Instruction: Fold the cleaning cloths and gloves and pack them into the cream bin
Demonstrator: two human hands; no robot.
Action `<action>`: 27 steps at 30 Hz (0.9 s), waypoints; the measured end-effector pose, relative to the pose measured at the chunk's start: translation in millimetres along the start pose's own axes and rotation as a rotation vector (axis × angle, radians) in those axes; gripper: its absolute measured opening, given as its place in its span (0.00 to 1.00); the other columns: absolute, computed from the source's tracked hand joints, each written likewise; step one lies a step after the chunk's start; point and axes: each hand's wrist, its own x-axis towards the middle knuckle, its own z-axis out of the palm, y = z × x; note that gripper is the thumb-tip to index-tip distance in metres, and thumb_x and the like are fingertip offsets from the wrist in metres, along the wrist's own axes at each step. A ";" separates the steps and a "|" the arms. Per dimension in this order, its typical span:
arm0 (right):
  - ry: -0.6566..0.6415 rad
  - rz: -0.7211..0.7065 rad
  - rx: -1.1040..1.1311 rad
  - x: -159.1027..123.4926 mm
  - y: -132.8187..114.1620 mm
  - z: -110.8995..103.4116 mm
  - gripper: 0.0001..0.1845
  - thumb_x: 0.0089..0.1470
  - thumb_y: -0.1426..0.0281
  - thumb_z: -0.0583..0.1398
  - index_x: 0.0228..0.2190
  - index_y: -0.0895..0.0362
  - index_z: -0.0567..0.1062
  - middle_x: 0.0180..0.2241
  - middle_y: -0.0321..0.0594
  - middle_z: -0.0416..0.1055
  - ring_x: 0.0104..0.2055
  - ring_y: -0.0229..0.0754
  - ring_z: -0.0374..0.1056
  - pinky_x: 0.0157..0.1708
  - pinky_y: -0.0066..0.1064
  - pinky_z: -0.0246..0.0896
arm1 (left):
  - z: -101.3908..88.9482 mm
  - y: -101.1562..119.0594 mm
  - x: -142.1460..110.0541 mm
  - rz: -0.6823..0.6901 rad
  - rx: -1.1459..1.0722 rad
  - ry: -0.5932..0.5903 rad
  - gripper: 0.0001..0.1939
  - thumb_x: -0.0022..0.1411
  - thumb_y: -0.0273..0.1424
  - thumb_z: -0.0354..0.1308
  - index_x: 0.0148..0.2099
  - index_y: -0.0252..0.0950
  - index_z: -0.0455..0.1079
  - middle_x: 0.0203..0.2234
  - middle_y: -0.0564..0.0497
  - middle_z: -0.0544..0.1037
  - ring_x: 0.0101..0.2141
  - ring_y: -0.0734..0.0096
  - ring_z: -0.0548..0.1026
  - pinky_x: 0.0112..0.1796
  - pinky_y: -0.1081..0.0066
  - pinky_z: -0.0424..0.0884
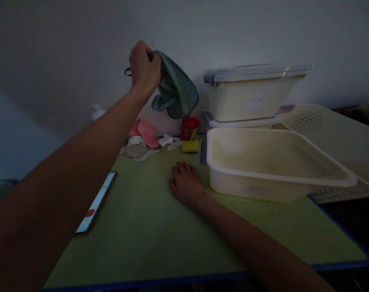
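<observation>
My left hand [144, 67] is raised in front of the wall, its fingers closed on a grey-green cloth [178, 87]. The cloth hangs folded to the right of the hand, and a small dark loop sticks out on the left. Flat on the green tabletop [148, 227] rests my right hand [187, 182], fingers spread, holding nothing. Just right of it stands an open cream plastic bin [263, 186]. A yellow sponge [189, 146] lies beyond my right fingertips.
A lidded cream bin [251, 97] is stacked behind the open one, beside a white perforated basket [333, 129]. Along the wall are a red woven cup [189, 128], a pink cloth [146, 133] and a round white container [136, 146]. A lit phone [96, 202] lies at left.
</observation>
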 end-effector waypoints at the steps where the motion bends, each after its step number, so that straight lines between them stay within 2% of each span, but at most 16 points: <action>1: 0.000 -0.001 0.000 0.0 0.2 0.3 0.24 0.59 0.64 0.48 0.52 0.64 0.65 0.58 0.53 0.58 0.59 0.54 0.51 0.56 0.44 0.47 | -6.1 1.4 3.0 0.035 -0.021 0.036 0.04 0.59 0.28 0.47 0.36 0.40 0.63 0.42 0.48 0.71 0.46 0.66 0.71 0.41 0.64 0.74; 4: -0.003 -0.003 0.003 -0.1 0.7 0.3 0.23 0.58 0.64 0.49 0.51 0.64 0.65 0.57 0.54 0.59 0.59 0.54 0.52 0.56 0.44 0.47 | -24.8 3.7 4.9 0.102 -0.053 0.080 0.01 0.57 0.30 0.50 0.34 0.41 0.61 0.41 0.50 0.70 0.47 0.66 0.71 0.41 0.63 0.73; 7: -0.008 -0.004 0.009 -0.2 0.9 -0.4 0.23 0.59 0.64 0.49 0.51 0.65 0.65 0.57 0.55 0.58 0.59 0.53 0.52 0.56 0.44 0.46 | -41.1 6.9 -2.7 0.142 -0.028 0.101 0.05 0.54 0.30 0.52 0.28 0.42 0.59 0.38 0.53 0.70 0.48 0.67 0.69 0.40 0.65 0.72; 10: -0.009 -0.010 0.020 -0.6 1.1 -1.3 0.23 0.59 0.65 0.49 0.51 0.65 0.65 0.57 0.56 0.58 0.60 0.53 0.51 0.56 0.44 0.46 | -48.3 11.4 -15.6 0.144 0.036 0.069 0.08 0.48 0.27 0.54 0.23 0.38 0.56 0.31 0.51 0.70 0.43 0.61 0.72 0.40 0.62 0.73; 12: -0.003 -0.014 0.025 -1.0 0.9 -1.9 0.23 0.59 0.65 0.49 0.51 0.65 0.65 0.57 0.56 0.58 0.60 0.53 0.51 0.56 0.44 0.46 | -45.4 11.9 -24.6 0.090 0.067 -0.087 0.06 0.50 0.27 0.54 0.24 0.37 0.59 0.29 0.50 0.72 0.41 0.60 0.74 0.41 0.61 0.73; 14: 0.005 -0.015 0.029 -1.3 0.6 -2.5 0.22 0.58 0.66 0.49 0.50 0.65 0.66 0.56 0.56 0.59 0.59 0.53 0.51 0.55 0.44 0.46 | -36.8 6.6 -33.0 0.008 0.053 -0.317 0.03 0.55 0.27 0.51 0.33 0.35 0.65 0.34 0.50 0.74 0.41 0.64 0.74 0.42 0.64 0.72; 15: 0.010 -0.015 0.030 -1.4 0.4 -2.7 0.22 0.58 0.66 0.49 0.50 0.65 0.66 0.55 0.56 0.61 0.58 0.53 0.52 0.55 0.44 0.46 | -31.1 0.9 -37.1 -0.037 0.035 -0.436 0.08 0.58 0.25 0.49 0.41 0.35 0.65 0.40 0.49 0.74 0.43 0.67 0.74 0.43 0.65 0.71; 16: 0.013 -0.015 0.032 -1.4 0.2 -2.8 0.22 0.58 0.66 0.49 0.50 0.65 0.66 0.53 0.56 0.62 0.57 0.52 0.54 0.55 0.44 0.47 | -25.0 -6.8 -41.5 -0.054 0.027 -0.506 0.14 0.59 0.24 0.47 0.49 0.35 0.62 0.45 0.47 0.72 0.44 0.69 0.74 0.43 0.67 0.71; 18: 0.018 -0.012 0.034 -1.1 -0.1 -2.4 0.21 0.58 0.65 0.49 0.49 0.64 0.67 0.50 0.54 0.65 0.54 0.52 0.57 0.54 0.44 0.48 | -13.6 -28.0 -51.5 -0.057 0.090 -0.550 0.23 0.58 0.22 0.49 0.56 0.33 0.57 0.53 0.41 0.66 0.46 0.67 0.72 0.44 0.67 0.70; 19: 0.020 -0.009 0.035 -1.0 -0.2 -2.1 0.21 0.58 0.65 0.49 0.48 0.64 0.67 0.49 0.54 0.66 0.53 0.52 0.58 0.53 0.44 0.50 | -8.9 -40.6 -57.4 -0.044 0.171 -0.581 0.24 0.56 0.22 0.51 0.56 0.31 0.58 0.54 0.38 0.65 0.49 0.63 0.71 0.46 0.65 0.69; 20: 0.022 -0.007 0.035 -0.8 -0.2 -1.7 0.20 0.58 0.65 0.49 0.48 0.63 0.68 0.48 0.53 0.67 0.51 0.53 0.59 0.51 0.44 0.51 | -5.1 -53.6 -64.0 0.069 0.442 -0.691 0.24 0.57 0.24 0.50 0.57 0.30 0.58 0.54 0.38 0.65 0.51 0.61 0.68 0.49 0.65 0.67; 21: 0.023 -0.006 0.035 -0.6 -0.2 -1.3 0.20 0.58 0.65 0.50 0.47 0.63 0.68 0.47 0.53 0.67 0.50 0.53 0.60 0.50 0.45 0.53 | -2.2 -66.5 -71.1 0.096 0.522 -0.749 0.23 0.55 0.24 0.52 0.55 0.30 0.62 0.53 0.37 0.67 0.52 0.57 0.67 0.50 0.63 0.65; 24: 0.033 -0.008 0.032 -0.5 -0.1 -1.1 0.19 0.57 0.65 0.50 0.46 0.63 0.69 0.46 0.53 0.67 0.49 0.54 0.60 0.49 0.45 0.55 | 2.6 -98.3 -92.9 0.117 0.628 -0.871 0.15 0.51 0.25 0.56 0.44 0.32 0.71 0.44 0.40 0.75 0.49 0.52 0.70 0.50 0.58 0.63; 27: 0.049 -0.026 0.031 -0.8 -0.3 -3.3 0.18 0.57 0.67 0.51 0.46 0.62 0.68 0.47 0.51 0.65 0.49 0.53 0.60 0.48 0.45 0.56 | 6.8 -114.1 -108.5 0.132 0.685 -0.894 0.13 0.52 0.24 0.55 0.42 0.29 0.72 0.42 0.39 0.76 0.48 0.52 0.70 0.51 0.56 0.61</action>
